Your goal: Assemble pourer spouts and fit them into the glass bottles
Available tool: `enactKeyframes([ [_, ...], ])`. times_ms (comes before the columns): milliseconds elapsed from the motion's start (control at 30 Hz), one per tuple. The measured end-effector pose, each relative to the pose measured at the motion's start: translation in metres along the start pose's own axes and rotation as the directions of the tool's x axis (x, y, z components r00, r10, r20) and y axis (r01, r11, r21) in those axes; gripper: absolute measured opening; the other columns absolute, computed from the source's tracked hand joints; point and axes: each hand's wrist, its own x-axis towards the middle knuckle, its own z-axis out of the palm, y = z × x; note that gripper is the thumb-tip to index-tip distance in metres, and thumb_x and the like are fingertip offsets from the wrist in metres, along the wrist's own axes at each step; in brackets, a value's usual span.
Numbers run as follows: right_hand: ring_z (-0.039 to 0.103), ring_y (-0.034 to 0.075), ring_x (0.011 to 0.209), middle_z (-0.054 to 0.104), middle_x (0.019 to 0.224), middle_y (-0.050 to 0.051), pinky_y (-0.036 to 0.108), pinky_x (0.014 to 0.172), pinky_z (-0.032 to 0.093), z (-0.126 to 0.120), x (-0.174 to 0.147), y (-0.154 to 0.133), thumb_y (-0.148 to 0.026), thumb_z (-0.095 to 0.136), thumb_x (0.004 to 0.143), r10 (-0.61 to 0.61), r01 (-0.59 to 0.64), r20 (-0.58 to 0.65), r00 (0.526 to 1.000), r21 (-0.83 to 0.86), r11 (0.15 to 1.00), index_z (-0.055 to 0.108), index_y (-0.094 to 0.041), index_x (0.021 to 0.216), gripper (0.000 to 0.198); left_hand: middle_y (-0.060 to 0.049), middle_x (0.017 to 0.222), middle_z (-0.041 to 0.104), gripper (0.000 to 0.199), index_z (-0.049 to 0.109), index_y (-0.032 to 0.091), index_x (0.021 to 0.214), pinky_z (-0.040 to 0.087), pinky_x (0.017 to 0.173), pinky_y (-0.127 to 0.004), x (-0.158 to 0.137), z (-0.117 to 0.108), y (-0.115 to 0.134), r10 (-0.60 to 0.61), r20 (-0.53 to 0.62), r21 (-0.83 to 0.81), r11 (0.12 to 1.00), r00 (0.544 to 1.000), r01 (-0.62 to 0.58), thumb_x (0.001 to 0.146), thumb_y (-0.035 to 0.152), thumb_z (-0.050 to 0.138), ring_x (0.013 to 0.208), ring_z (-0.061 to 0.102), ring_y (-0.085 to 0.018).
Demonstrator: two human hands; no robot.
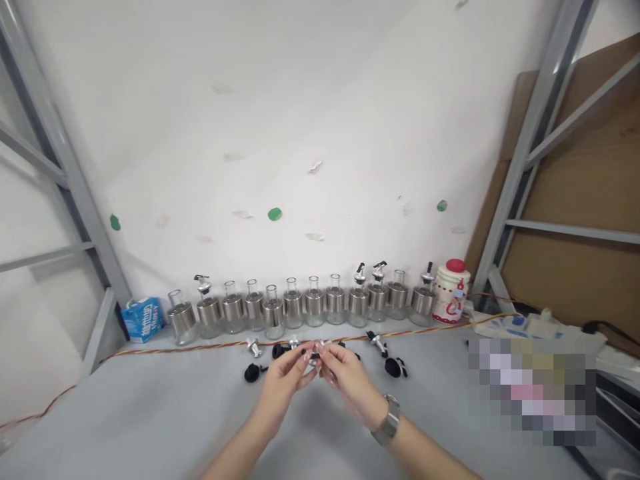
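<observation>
My left hand [287, 377] and my right hand [345, 377] meet above the table, fingertips pinched together around a small silver-and-black bottle pourer part [315, 358]. Fingers cover most of it. To the left of my hands lie a silver pourer spout [253, 347] and a round black piece [252, 373]. Another silver spout [293, 345] sits just behind my left fingers. On the right are a silver spout with a black tip [378, 343] and a black cap with a lever [395, 367].
Along the wall stands a row of glass bottles [273, 312] with steel bands; several carry pourers [360, 273]. A blue carton [143, 320] is at the left end, a white jar with a red lid [451, 292] at the right. A twisted wire [220, 339] crosses the table [175, 407].
</observation>
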Motion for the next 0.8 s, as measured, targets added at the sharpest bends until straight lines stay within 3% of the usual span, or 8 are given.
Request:
enactKeyframes([
  [333,0.030,0.006,0.038,0.041,0.048,-0.005,0.022,0.041,0.023,-0.0020,0.0034,0.0074,-0.059,0.052,0.067,-0.028,0.025,-0.013,1.000,-0.169,0.985,0.052,-0.016,0.063,0.043,-0.010,0.097,0.066,0.028,0.068,0.013,0.091,0.046,0.086,-0.040,0.0016,-0.0032,-0.0043,0.001,-0.063,0.058,0.998,0.998,0.003,0.070,0.031,0.064,0.083,0.061,-0.020],
  [600,0.029,0.008,0.037,0.035,0.042,-0.007,0.023,0.039,0.022,-0.0011,0.0017,0.0075,-0.059,0.048,0.071,-0.067,0.064,-0.002,0.998,-0.265,0.962,0.049,-0.019,0.058,0.042,-0.011,0.092,0.068,0.033,0.069,0.011,0.087,0.048,0.083,-0.042,-0.0024,0.0014,-0.0028,0.015,-0.111,0.078,0.997,0.994,-0.007,0.066,0.036,0.066,0.087,0.061,-0.024],
  [800,0.025,0.008,0.038,0.032,0.039,-0.007,0.023,0.041,0.019,-0.0023,0.0016,0.0079,-0.059,0.050,0.070,-0.060,0.058,-0.001,0.998,-0.244,0.968,0.046,-0.019,0.055,0.042,-0.012,0.094,0.067,0.035,0.070,0.011,0.086,0.048,0.084,-0.043,-0.0029,0.0028,-0.0040,0.029,-0.131,0.080,0.997,0.991,-0.018,0.064,0.038,0.067,0.093,0.059,-0.027],
])
